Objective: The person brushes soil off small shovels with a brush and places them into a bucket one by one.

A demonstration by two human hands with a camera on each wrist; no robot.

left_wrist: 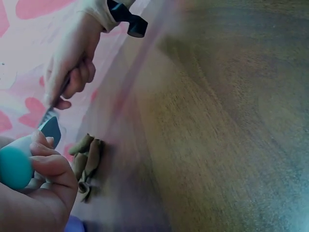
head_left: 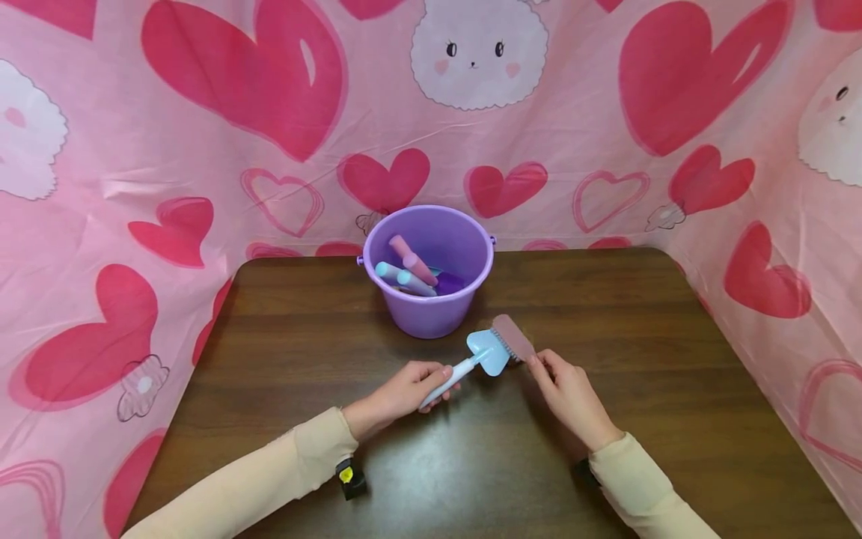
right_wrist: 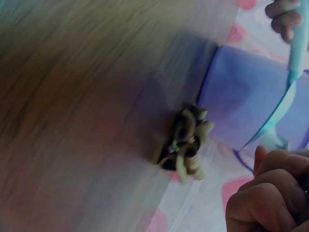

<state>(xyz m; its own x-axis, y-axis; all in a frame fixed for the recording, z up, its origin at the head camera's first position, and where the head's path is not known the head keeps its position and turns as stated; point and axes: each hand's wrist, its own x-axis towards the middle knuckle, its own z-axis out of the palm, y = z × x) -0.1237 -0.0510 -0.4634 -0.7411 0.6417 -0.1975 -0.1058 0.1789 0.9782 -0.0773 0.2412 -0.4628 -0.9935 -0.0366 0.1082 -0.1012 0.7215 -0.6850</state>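
Note:
My left hand (head_left: 407,388) grips the pale handle of a small light-blue garden trowel (head_left: 494,362), its blade pointing away to the upper right. My right hand (head_left: 572,395) pinches the end of a dusty-pink scrub brush (head_left: 509,335). Grey bristles of the brush lie against the trowel's blade in the head view. Below the two tools, a crumpled brown clump of curled pieces (right_wrist: 186,145) sits on the table, seen in both wrist views; in the head view the brush mostly hides it. What the clump is made of I cannot tell.
A purple bucket (head_left: 431,318) stands at the back of the dark wooden table (head_left: 303,329), just beyond the trowel. Pink and light-blue handles (head_left: 419,268) stick up inside it. A pink curtain with hearts (head_left: 384,180) hangs round the table's back and sides.

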